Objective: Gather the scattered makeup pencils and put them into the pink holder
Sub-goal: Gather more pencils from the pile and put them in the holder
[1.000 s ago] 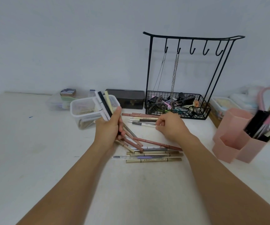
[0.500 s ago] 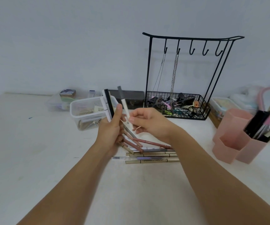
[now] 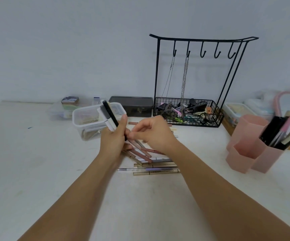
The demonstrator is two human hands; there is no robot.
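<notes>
Left hand [image 3: 113, 141] mid-scene, fingers wrapped round a bundle of pencils [image 3: 109, 116]: black, grey and white ends sticking up and tilted left, brownish-pink ends poking out below toward the worktop [image 3: 36, 171]. Thumb pressed along the bundle's right side. Right hand [image 3: 155, 132] just right of it, fingers curled, fingertips [image 3: 132, 135] at the bundle next to the left thumb; whether pinching a pencil or only touching, cannot tell. Loose pencils [image 3: 156, 168] lying flat on worktop under and near the hands: gold-coloured ones in a rough row, one clear with a purple middle, a few pink-brown ones [image 3: 149, 150] angled above them. More pencil ends [image 3: 133, 122] visible just far of the right hand. Pink holder [image 3: 248, 152] at right, well apart from the hands, several compartments; right compartment already with dark and pink sticks [image 3: 280, 134] leaning right. Clear plastic tub [image 3: 88, 119] far-left of the hands, behind the bundle. Dark box [image 3: 132, 106] further back. Black wire rack [image 3: 193, 70] with hooks, two chains [image 3: 184, 75] hanging, basket [image 3: 215, 117] at its base full of clips. Small clear boxes far left by the wall [image 3: 88, 49], blurred. Pink-rimmed thing at far right edge, partly cut off.
</notes>
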